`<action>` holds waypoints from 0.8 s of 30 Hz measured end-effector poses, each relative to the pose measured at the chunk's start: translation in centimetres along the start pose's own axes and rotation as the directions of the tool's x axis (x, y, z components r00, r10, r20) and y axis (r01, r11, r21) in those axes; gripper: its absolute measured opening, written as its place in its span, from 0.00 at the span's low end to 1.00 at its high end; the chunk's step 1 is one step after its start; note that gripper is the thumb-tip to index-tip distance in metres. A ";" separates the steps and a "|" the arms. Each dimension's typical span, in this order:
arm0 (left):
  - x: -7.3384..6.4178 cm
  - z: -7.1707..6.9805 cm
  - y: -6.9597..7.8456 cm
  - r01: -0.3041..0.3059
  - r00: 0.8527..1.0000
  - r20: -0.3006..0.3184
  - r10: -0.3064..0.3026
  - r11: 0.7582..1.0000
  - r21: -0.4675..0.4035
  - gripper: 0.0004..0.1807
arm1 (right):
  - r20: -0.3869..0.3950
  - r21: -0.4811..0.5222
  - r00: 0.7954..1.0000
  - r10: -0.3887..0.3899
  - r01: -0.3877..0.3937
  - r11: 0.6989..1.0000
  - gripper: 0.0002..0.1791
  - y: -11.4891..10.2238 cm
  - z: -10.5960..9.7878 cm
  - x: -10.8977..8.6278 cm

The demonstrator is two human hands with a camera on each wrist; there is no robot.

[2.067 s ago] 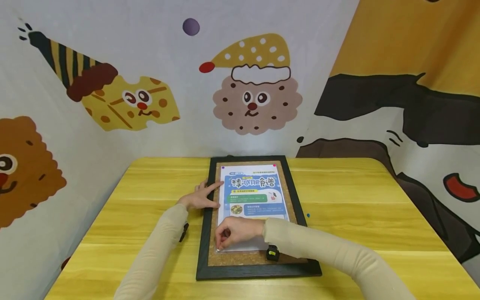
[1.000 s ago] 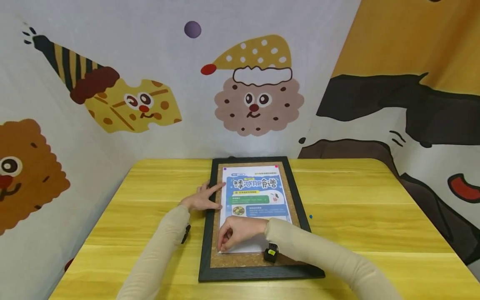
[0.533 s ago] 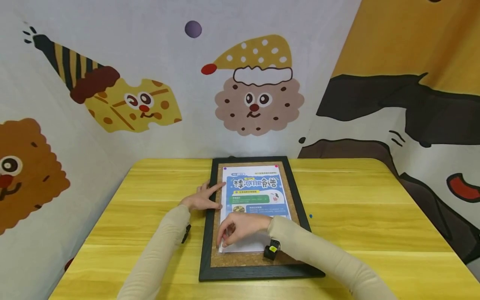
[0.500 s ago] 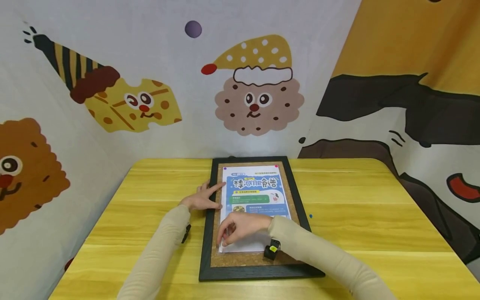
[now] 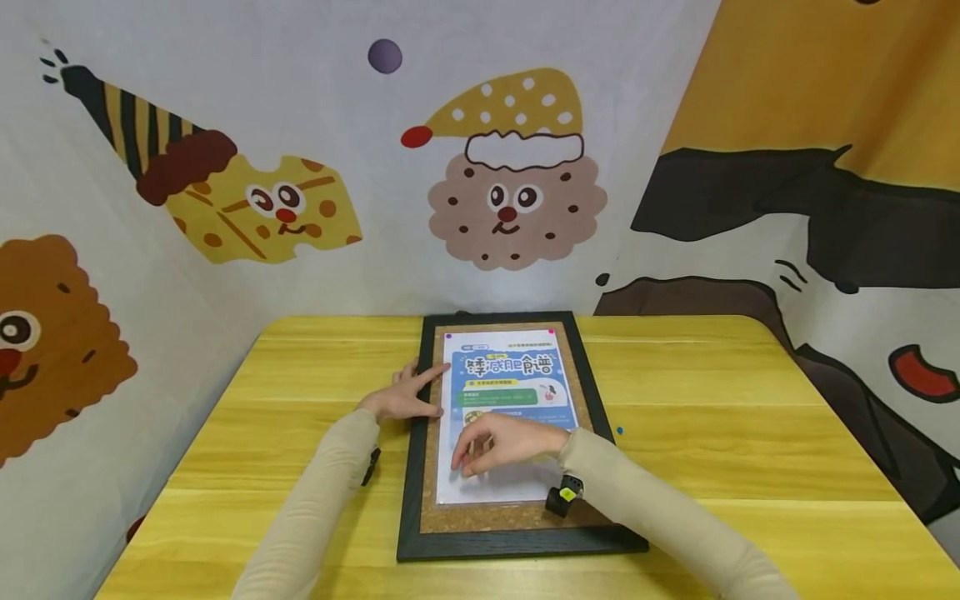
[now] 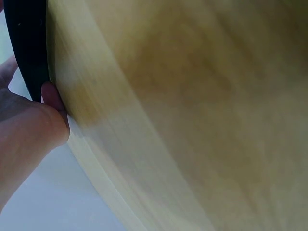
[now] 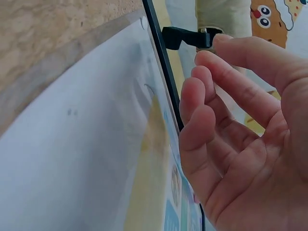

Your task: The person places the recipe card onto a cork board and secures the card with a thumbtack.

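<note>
A cork board (image 5: 465, 521) with a black frame lies on the table, bearing a printed poster (image 5: 513, 393). Purple (image 5: 448, 336) and pink (image 5: 551, 331) pushpins sit at the poster's top corners. A small clear round piece, perhaps a pin, shows at a poster corner (image 7: 144, 22) in the right wrist view. My left hand (image 5: 400, 397) rests on the board's left side, thumb and index finger spread toward the poster's edge. Just over the lower poster hovers my right hand (image 5: 506, 443), fingers loosely bent, nothing visible between them.
A small blue object (image 5: 619, 431), perhaps another pushpin, lies on the yellow wooden table (image 5: 720, 392) right of the board. Behind the table hangs a cloth backdrop (image 5: 315, 75) with cartoon pictures.
My right hand has let go at the poster's lower left corner, then lifted and moved right and away from me. The left hand stays in place.
</note>
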State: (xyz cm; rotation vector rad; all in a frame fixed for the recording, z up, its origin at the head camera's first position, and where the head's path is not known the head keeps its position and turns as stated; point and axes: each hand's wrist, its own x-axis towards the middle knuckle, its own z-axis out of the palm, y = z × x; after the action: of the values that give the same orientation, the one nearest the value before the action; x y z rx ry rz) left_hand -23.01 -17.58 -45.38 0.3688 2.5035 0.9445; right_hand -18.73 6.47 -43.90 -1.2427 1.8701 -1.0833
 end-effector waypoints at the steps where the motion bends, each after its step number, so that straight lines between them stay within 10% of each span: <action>1: 0.0 0.0 0.0 0.002 1.000 0.000 -0.002 1.000 -0.002 0.49 | -0.007 -0.006 1.000 0.001 -0.001 1.000 0.09 0.1 -0.1 -0.2; 24: 0.1 0.1 -0.3 -0.014 1.000 -0.011 0.014 1.000 -0.014 0.48 | -0.093 -0.032 0.994 0.051 -0.054 0.998 0.09 2.0 -2.6 -6.9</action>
State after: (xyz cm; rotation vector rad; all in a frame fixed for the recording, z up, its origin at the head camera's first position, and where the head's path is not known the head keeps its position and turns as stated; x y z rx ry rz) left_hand -23.05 -17.72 -45.63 0.3777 2.5055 0.9718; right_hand -19.29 14.07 -44.01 -1.1738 1.9873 -1.1015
